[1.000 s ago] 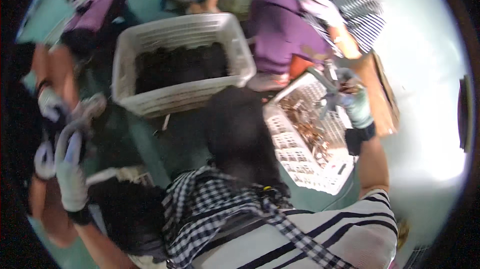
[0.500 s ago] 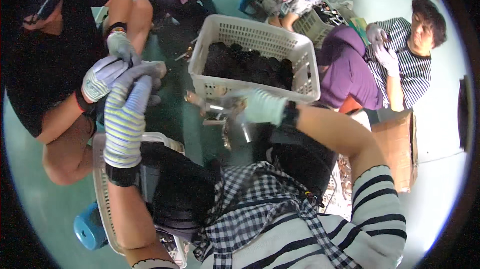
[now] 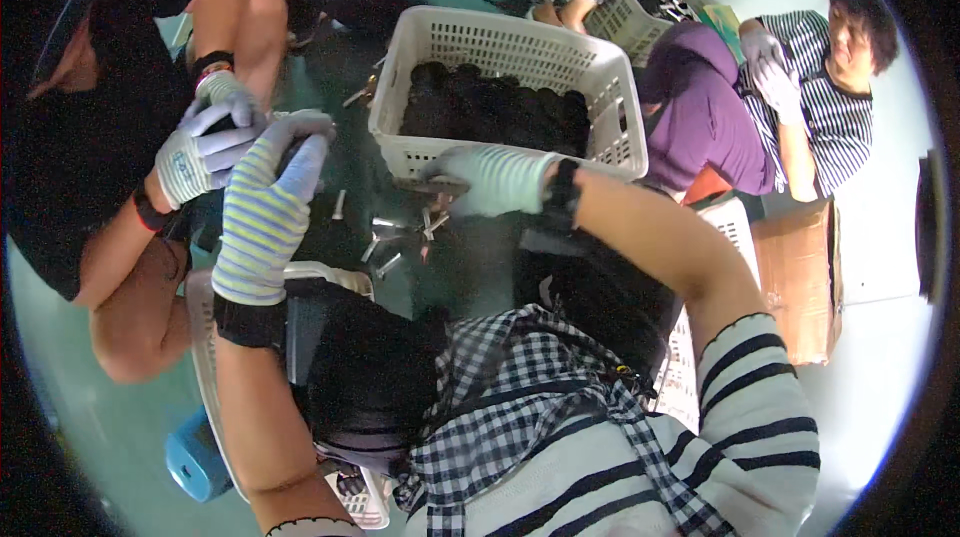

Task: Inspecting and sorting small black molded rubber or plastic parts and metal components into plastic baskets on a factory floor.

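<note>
My left hand (image 3: 265, 212), in a striped glove, has its fingers bent and drawn close together; I cannot tell whether they pinch anything. My right hand (image 3: 495, 180), in a pale green glove, reaches low in front of me, its fingertips blurred, so I cannot tell whether they are spread or closed on something. Nearest my body is my checked apron (image 3: 500, 387). A white basket (image 3: 203, 337) stands beside my left forearm, with a round blue plastic thing (image 3: 200, 457) just outside it. Another white basket (image 3: 737, 222) shows partly behind my right forearm, near a cardboard box (image 3: 800, 282). The small shiny pieces (image 3: 388, 265) lie scattered on the green floor (image 3: 400, 299) between my hands, some just beside my right fingertips. Just beyond that hand stands a big white basket (image 3: 480, 37), holding a heap of dark rounded things (image 3: 490, 112). To my left, a co-worker in black has gloved hands (image 3: 205, 152) together, close to my left hand. Farther off on the right, a co-worker in a striped top (image 3: 840, 127) holds both gloved hands together.
</note>
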`<control>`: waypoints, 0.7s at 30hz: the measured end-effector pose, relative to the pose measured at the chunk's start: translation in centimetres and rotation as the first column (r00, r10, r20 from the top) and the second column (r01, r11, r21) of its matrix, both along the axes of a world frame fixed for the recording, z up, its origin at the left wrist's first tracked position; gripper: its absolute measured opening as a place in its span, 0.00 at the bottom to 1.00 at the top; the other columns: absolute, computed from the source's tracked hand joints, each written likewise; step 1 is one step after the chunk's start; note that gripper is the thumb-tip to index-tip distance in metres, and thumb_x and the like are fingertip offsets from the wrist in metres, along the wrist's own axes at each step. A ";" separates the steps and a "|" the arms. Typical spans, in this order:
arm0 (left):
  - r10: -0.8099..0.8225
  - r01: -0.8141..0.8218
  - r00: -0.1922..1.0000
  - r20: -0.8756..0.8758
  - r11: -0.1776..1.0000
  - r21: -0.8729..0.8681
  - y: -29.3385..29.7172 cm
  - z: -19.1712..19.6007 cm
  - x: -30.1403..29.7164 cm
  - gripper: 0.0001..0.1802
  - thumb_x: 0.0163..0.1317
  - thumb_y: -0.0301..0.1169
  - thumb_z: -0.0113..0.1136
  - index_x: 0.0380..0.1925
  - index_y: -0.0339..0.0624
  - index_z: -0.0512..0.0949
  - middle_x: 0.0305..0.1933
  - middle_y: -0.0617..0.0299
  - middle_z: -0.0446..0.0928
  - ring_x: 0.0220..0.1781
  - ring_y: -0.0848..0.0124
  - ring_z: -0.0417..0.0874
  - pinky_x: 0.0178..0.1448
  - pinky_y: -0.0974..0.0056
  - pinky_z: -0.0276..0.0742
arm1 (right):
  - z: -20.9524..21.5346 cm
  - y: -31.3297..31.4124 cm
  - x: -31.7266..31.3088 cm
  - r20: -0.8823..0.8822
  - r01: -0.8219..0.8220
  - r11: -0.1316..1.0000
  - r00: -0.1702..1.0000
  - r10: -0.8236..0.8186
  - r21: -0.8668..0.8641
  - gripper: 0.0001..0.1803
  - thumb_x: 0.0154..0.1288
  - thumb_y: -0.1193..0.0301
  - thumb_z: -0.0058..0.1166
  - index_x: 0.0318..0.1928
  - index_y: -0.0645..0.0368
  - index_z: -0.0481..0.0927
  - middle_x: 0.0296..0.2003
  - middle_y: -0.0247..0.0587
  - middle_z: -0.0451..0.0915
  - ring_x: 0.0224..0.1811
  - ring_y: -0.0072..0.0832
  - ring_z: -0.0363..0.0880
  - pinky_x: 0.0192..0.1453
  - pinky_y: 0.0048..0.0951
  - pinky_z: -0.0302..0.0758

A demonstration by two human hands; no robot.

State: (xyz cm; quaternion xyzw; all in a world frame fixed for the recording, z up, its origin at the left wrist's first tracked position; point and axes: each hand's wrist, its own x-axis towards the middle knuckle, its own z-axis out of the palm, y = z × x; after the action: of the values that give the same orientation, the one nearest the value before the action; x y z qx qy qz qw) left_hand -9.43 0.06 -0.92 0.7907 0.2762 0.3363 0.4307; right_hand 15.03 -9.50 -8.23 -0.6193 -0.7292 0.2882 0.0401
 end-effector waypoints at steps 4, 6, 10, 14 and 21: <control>-0.056 0.090 0.985 -0.163 0.973 0.215 -0.4 0.4 1.6 0.11 0.64 0.23 0.50 0.44 0.36 0.78 0.50 0.55 0.79 0.54 0.67 0.78 0.60 0.65 0.70 | 3.2 -7.1 8.8 -0.287 0.236 0.972 0.932 -0.222 0.017 0.31 0.55 0.61 0.60 0.59 0.59 0.73 0.48 0.51 0.81 0.52 0.38 0.80 0.59 0.37 0.74; -0.077 0.117 0.983 -0.164 0.962 0.248 0.2 -0.5 0.2 0.13 0.65 0.24 0.48 0.47 0.33 0.75 0.53 0.50 0.77 0.57 0.56 0.77 0.63 0.54 0.69 | 3.9 -11.2 13.1 -0.418 0.396 0.902 0.858 -0.298 0.171 0.31 0.58 0.62 0.61 0.61 0.60 0.71 0.48 0.48 0.81 0.52 0.34 0.79 0.60 0.35 0.73; 0.054 0.483 0.815 -0.577 0.487 0.727 7.5 -1.5 -4.8 0.18 0.63 0.30 0.47 0.51 0.34 0.73 0.56 0.43 0.75 0.59 0.46 0.75 0.63 0.43 0.68 | 6.0 -23.8 20.2 -0.520 0.753 0.650 0.598 -0.609 0.106 0.31 0.64 0.64 0.58 0.64 0.62 0.67 0.57 0.47 0.74 0.60 0.32 0.72 0.66 0.32 0.67; 0.075 0.657 0.738 -0.670 0.144 0.740 10.2 -2.3 -4.8 0.24 0.63 0.36 0.47 0.57 0.36 0.69 0.59 0.38 0.71 0.60 0.39 0.72 0.61 0.40 0.69 | 1.4 -39.6 22.8 -0.230 0.942 0.330 0.335 -0.914 0.061 0.34 0.61 0.64 0.60 0.64 0.64 0.66 0.58 0.49 0.74 0.61 0.32 0.71 0.66 0.32 0.67; 0.012 0.309 0.930 -0.367 0.516 0.799 8.4 -1.0 5.0 0.19 0.67 0.25 0.46 0.56 0.29 0.68 0.51 0.48 0.73 0.51 0.55 0.77 0.56 0.56 0.73 | -17.0 -57.9 20.1 -0.310 0.973 -0.178 -0.217 -0.926 -0.149 0.46 0.48 0.62 0.70 0.67 0.61 0.63 0.57 0.57 0.74 0.61 0.45 0.73 0.65 0.36 0.68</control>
State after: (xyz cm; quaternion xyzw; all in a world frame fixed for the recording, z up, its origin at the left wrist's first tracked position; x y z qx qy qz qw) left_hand -4.44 8.49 -1.88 0.9640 0.0762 0.2527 -0.0311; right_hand 35.17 -67.36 -25.25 -0.8933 0.0051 0.1920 0.4063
